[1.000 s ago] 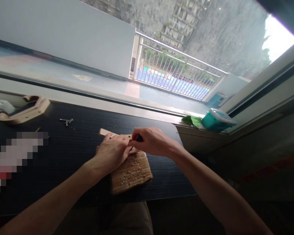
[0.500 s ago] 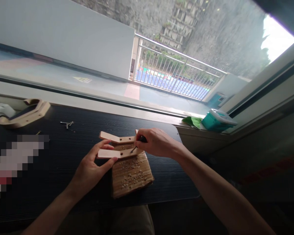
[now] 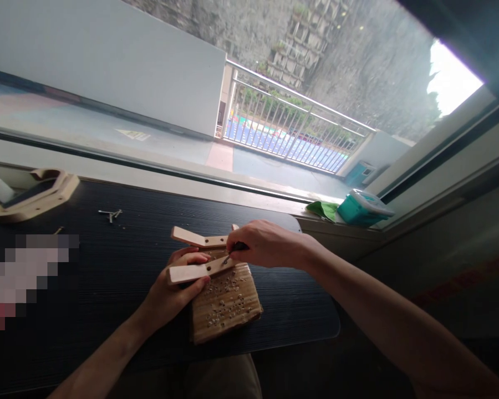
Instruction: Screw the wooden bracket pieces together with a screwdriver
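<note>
My left hand [image 3: 170, 293] is closed on the near arm of a pale, bent wooden piece [image 3: 187, 273], thumb in front and fingers behind. This arm has dark round holes and lies over a ridged brown block [image 3: 227, 302] strewn with light shavings. Behind it runs a matching wooden arm [image 3: 189, 236], its right end partly hidden by my right hand [image 3: 258, 244]. That hand is closed round a dark-handled tool [image 3: 240, 246] like a screwdriver, whose thin metal shaft points down at a hole in the near arm. The exact tip type is too small to tell.
Several screws [image 3: 111, 215] lie on the dark tabletop [image 3: 133, 255]. Another wooden frame [image 3: 45, 199] with a white object stands at the far left, above a pixelated patch. On the window sill are a green cloth [image 3: 322, 210] and a teal box [image 3: 363, 208].
My left hand has slid rightward along the near wooden arm, its thumb now farther in. The tool stays at the hole, its handle tilted lower. The whole view has shifted slightly.
</note>
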`<action>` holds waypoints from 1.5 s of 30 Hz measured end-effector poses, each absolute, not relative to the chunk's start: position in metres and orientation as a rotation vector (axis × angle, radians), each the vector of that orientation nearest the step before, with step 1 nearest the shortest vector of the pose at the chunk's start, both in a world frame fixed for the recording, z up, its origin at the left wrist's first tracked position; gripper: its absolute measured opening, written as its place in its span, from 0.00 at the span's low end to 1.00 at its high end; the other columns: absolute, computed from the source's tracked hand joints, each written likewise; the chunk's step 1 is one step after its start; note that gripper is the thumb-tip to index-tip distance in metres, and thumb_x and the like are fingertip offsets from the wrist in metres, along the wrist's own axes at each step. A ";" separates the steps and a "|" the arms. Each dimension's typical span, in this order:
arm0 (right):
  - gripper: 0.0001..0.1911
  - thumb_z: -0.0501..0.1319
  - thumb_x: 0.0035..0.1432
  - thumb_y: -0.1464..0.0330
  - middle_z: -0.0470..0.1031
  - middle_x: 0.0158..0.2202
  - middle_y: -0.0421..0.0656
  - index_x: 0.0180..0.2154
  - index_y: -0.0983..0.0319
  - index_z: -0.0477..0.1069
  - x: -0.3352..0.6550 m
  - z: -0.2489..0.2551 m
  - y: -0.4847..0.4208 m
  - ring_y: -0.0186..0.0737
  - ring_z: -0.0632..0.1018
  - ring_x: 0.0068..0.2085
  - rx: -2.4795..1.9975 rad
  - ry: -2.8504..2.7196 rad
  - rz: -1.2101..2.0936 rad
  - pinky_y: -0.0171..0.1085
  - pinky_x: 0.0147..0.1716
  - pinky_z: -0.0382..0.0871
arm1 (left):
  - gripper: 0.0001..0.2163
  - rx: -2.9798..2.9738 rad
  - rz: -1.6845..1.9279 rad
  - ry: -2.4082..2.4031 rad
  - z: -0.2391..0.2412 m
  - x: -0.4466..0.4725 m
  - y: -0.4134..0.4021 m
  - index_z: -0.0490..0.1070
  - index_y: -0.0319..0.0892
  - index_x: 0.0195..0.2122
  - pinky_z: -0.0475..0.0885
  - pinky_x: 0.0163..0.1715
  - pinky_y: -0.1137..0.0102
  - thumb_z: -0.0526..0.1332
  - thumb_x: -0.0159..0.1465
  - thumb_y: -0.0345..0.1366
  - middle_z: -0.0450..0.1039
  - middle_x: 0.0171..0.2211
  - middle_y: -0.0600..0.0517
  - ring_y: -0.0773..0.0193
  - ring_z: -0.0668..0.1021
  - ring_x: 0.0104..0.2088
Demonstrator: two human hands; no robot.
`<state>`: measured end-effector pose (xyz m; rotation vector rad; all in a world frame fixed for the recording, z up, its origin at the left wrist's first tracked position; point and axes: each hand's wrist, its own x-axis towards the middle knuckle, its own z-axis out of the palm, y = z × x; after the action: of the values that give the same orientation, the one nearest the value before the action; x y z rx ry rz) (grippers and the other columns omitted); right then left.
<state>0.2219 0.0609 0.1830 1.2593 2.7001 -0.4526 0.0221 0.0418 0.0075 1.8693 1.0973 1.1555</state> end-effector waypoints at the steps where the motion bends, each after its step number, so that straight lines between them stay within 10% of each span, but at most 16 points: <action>1: 0.10 0.55 0.57 0.70 0.74 0.27 0.39 0.35 0.61 0.76 0.220 0.184 0.062 0.30 0.68 0.26 1.239 2.698 -0.441 0.31 0.26 0.54 | 0.12 1.878 1.161 1.098 0.006 0.022 0.042 0.71 0.45 0.42 0.65 0.58 0.59 0.62 0.57 0.40 0.73 0.47 0.48 0.55 0.68 0.57; 45: 0.11 0.57 0.54 0.76 0.79 0.31 0.46 0.37 0.64 0.77 0.180 0.189 0.076 0.40 0.77 0.35 1.031 2.349 -0.098 0.33 0.27 0.61 | 0.13 1.675 1.217 1.095 0.004 0.026 0.043 0.69 0.44 0.40 0.65 0.57 0.57 0.64 0.57 0.43 0.75 0.44 0.48 0.54 0.72 0.53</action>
<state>0.1798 0.0756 0.1893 1.0306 2.3492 -0.0980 0.0260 0.0429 0.0036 1.6745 1.0951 1.2169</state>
